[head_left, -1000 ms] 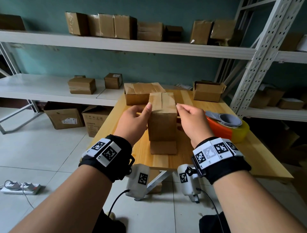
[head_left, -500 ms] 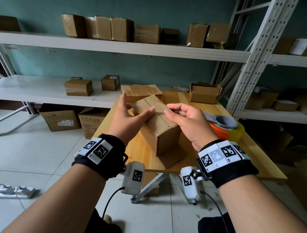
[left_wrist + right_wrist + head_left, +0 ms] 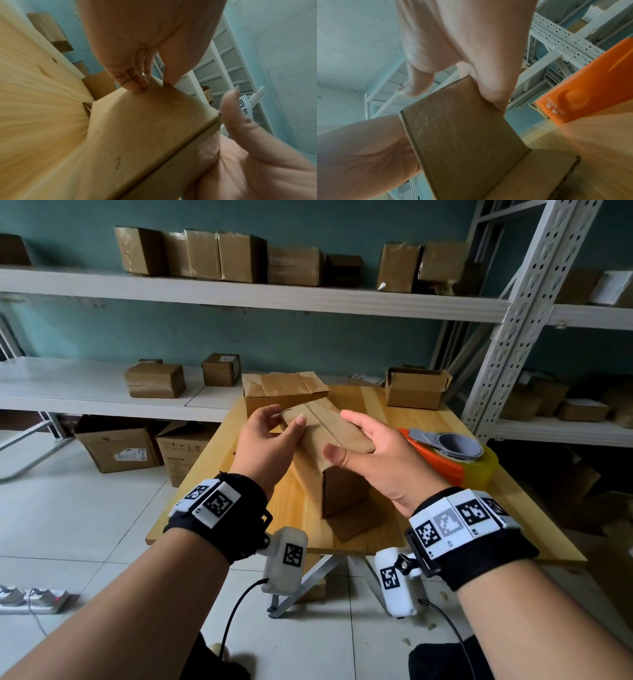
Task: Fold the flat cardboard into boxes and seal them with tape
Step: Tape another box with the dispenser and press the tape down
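A brown cardboard box (image 3: 329, 440) stands tilted on the wooden table (image 3: 212, 474), its closed seam side up and one loose flap (image 3: 356, 518) lying flat on the wood at its near end. My left hand (image 3: 286, 419) grips the box's far left corner, fingers curled over the edge (image 3: 135, 83) and thumb on top. At the right side my right hand (image 3: 346, 436) holds the box (image 3: 462, 135), fingers over its far edge and thumb across the top. An orange tape dispenser (image 3: 452, 457) with a yellowish roll lies just right of my right hand.
A taped box (image 3: 284, 392) stands right behind the held one, and an open box (image 3: 414, 388) sits at the table's far right. White shelves (image 3: 239, 296) carry several boxes. A perforated rack post (image 3: 520, 313) rises at the right. A power strip (image 3: 30, 601) lies on the floor.
The box stood upright a second ago; it has been tipped and turned so its seam side faces up at a slant. Both hands shifted their hold along it.
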`<state>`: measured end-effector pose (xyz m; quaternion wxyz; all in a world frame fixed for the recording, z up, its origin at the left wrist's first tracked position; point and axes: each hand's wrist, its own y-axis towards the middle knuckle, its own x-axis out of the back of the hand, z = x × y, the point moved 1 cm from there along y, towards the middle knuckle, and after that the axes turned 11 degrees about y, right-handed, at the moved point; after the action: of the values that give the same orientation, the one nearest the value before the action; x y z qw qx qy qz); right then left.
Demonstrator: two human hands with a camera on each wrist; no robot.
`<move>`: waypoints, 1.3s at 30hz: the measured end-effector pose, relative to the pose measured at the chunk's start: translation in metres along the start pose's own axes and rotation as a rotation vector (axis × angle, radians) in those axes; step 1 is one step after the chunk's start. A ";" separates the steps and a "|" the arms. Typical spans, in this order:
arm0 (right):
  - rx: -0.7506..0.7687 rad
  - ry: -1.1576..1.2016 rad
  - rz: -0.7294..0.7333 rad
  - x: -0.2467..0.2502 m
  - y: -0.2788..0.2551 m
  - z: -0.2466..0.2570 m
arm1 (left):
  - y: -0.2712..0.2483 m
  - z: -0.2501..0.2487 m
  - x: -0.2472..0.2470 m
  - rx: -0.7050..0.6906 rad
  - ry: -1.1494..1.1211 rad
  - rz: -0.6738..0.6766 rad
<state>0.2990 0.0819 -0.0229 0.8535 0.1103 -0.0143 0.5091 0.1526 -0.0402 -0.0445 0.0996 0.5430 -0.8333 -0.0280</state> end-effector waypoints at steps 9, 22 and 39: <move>-0.025 -0.131 -0.067 0.001 0.000 -0.002 | -0.009 -0.006 -0.015 0.077 -0.023 0.172; 0.060 -0.305 -0.245 -0.005 0.008 -0.013 | -0.020 -0.004 -0.005 -0.128 0.251 0.057; 0.073 -0.072 -0.253 0.010 0.008 -0.022 | -0.018 -0.004 0.000 -0.008 0.027 0.102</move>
<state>0.2952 0.0987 -0.0414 0.9052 0.1607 -0.0124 0.3932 0.1692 -0.0473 -0.0437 0.1144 0.4996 -0.8584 -0.0189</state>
